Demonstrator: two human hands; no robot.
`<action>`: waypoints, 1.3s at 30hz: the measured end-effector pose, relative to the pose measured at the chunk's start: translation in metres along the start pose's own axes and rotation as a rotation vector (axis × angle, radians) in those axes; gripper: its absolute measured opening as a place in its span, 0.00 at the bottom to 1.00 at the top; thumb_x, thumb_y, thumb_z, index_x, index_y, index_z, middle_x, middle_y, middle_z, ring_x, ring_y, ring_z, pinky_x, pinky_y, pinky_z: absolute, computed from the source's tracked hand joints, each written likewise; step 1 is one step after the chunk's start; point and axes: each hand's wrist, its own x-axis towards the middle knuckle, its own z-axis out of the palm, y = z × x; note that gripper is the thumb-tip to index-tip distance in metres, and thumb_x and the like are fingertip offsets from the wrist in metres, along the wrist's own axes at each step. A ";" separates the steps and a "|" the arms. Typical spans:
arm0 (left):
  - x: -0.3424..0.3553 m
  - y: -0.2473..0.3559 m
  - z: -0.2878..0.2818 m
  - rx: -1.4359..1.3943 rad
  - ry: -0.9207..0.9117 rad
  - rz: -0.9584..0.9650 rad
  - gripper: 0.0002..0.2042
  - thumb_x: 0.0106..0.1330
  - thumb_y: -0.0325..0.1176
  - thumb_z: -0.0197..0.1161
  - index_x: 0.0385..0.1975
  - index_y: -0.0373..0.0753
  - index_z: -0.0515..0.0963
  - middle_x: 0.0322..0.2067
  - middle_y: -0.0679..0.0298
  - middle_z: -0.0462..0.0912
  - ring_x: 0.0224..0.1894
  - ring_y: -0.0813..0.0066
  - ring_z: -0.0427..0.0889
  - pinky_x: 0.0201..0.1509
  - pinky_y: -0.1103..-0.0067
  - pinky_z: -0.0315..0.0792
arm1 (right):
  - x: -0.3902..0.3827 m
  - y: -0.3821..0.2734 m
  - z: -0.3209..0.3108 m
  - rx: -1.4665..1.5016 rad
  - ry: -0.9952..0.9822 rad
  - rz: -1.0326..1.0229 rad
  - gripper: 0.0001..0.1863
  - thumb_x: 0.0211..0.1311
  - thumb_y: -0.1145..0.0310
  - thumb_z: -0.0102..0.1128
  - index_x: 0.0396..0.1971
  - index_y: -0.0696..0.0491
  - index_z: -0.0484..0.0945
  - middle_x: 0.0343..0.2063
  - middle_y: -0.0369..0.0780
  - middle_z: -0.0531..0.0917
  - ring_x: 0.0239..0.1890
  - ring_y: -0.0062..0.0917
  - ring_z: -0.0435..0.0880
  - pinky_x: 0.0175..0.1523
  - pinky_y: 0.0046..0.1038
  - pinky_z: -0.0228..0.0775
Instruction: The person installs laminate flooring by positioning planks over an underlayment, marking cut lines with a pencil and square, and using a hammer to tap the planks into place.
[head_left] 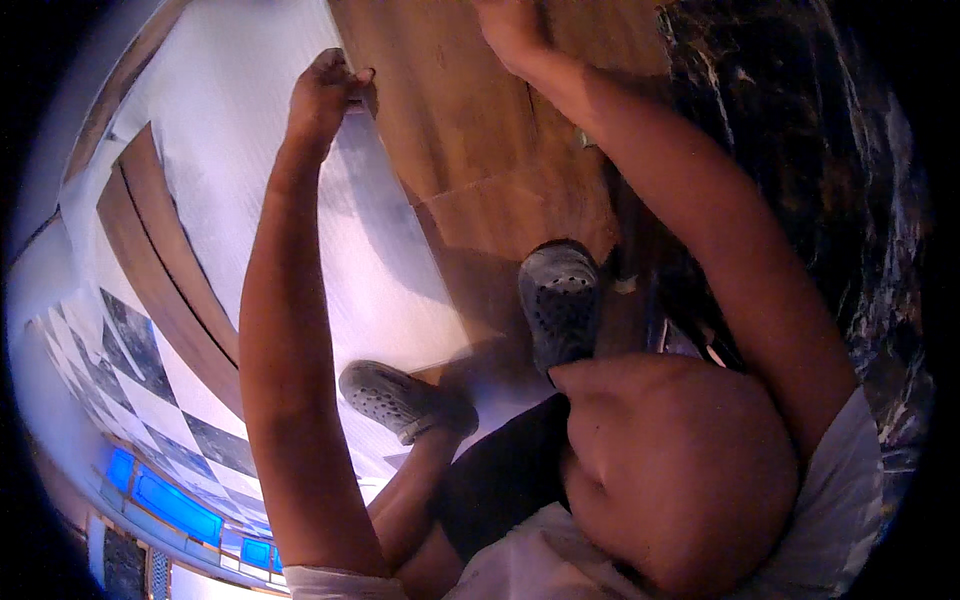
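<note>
My left hand (320, 95) has its fingers bent closed at the inner edge of a white panel (210, 90), near where it meets a brown wood-grained surface (440, 120); what they hold is too small to make out. My right hand (510, 30) reaches to the top edge of the picture over the brown surface, its fingers cut off from view. Both arms are stretched forward. Below them, my feet in grey perforated clogs (558, 300) stand beside the lower part of the brown surface and the white panel.
A dark marbled surface (780, 150) runs along the right. At the left lie two long brown strips (150, 240) and a black-and-white checkered floor (130, 340). Bright blue panels (175, 500) show at the lower left rim.
</note>
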 end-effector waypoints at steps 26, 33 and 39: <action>0.011 -0.031 -0.008 -0.136 0.008 0.255 0.15 0.64 0.36 0.71 0.37 0.40 0.69 0.27 0.67 0.74 0.34 0.77 0.78 0.36 0.79 0.73 | -0.012 -0.020 -0.014 0.081 0.063 -0.074 0.25 0.70 0.51 0.60 0.34 0.63 0.78 0.25 0.45 0.80 0.32 0.30 0.78 0.41 0.37 0.71; 0.011 -0.021 -0.011 0.134 -0.030 0.201 0.15 0.65 0.37 0.69 0.36 0.38 0.69 0.26 0.64 0.77 0.27 0.74 0.79 0.30 0.74 0.74 | -0.014 -0.014 -0.004 0.037 0.175 -0.101 0.26 0.70 0.49 0.60 0.41 0.64 0.80 0.33 0.45 0.85 0.38 0.31 0.81 0.45 0.36 0.72; -0.004 -0.014 -0.008 0.271 -0.101 0.030 0.24 0.63 0.40 0.73 0.51 0.29 0.75 0.40 0.59 0.86 0.39 0.71 0.85 0.41 0.77 0.78 | -0.006 -0.004 -0.005 0.081 -0.045 0.021 0.30 0.69 0.50 0.62 0.48 0.68 0.79 0.40 0.46 0.86 0.46 0.34 0.83 0.52 0.35 0.73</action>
